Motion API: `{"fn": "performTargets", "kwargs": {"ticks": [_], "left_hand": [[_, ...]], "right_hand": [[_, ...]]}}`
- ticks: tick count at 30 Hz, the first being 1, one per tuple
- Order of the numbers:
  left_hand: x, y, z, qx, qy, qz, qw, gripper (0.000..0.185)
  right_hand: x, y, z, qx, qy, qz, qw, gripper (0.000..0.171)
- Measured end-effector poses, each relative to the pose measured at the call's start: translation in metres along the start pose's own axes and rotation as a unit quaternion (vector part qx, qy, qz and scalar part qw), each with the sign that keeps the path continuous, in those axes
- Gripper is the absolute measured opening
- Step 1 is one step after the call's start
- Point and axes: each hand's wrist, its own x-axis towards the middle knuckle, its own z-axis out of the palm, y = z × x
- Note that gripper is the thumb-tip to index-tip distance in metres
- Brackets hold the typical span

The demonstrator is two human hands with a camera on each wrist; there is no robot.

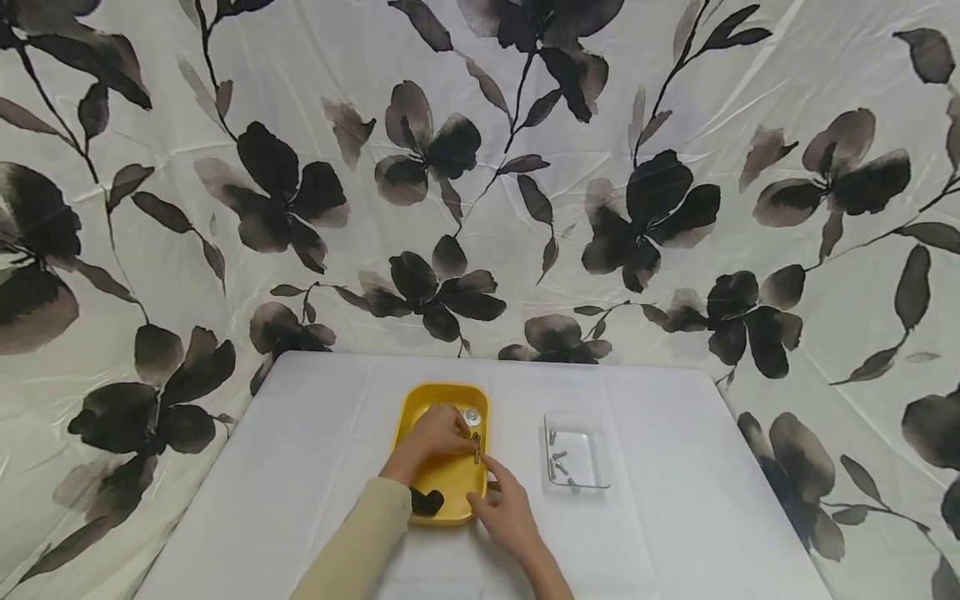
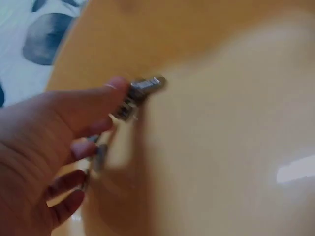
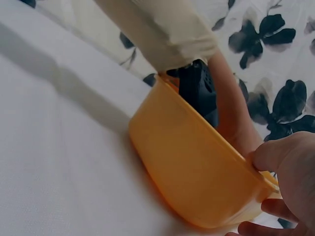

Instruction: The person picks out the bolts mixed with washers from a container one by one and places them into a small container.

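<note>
My left hand reaches into a yellow tray, its thumb and fingers pinching small metal screws. In the left wrist view one screw sticks out past the thumb tip, and more metal pieces show by the curled lower fingers, partly hidden and blurred. My right hand holds the tray's right side, thumb over the rim and other fingers outside the wall. In the right wrist view the thumb lies at the rim. Silvery round pieces lie in the tray's far right corner.
To the tray's right stands a clear rectangular container with several screws inside. Both rest on a white-covered table. A floral cloth hangs behind its far edge. A black wrist device sits at the left sleeve's cuff.
</note>
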Motion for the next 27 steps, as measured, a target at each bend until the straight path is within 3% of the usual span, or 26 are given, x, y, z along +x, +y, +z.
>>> {"fn": "performTargets", "kwargs": {"ticks": [7, 17, 27], "left_hand": [[-0.001, 0.003, 0.0, 0.01, 0.027, -0.002, 0.9996, 0.008], [0.001, -0.004, 0.002, 0.003, 0.049, -0.041, 0.9979, 0.01], [0.001, -0.007, 0.001, -0.049, 0.061, -0.049, 0.9957, 0.006]], "right_hand": [[-0.003, 0.003, 0.002, 0.001, 0.006, 0.003, 1.0, 0.062], [-0.002, 0.008, 0.004, 0.013, 0.008, 0.011, 1.0, 0.062], [-0.001, 0.006, 0.006, 0.024, 0.015, 0.04, 0.999, 0.058]]}}
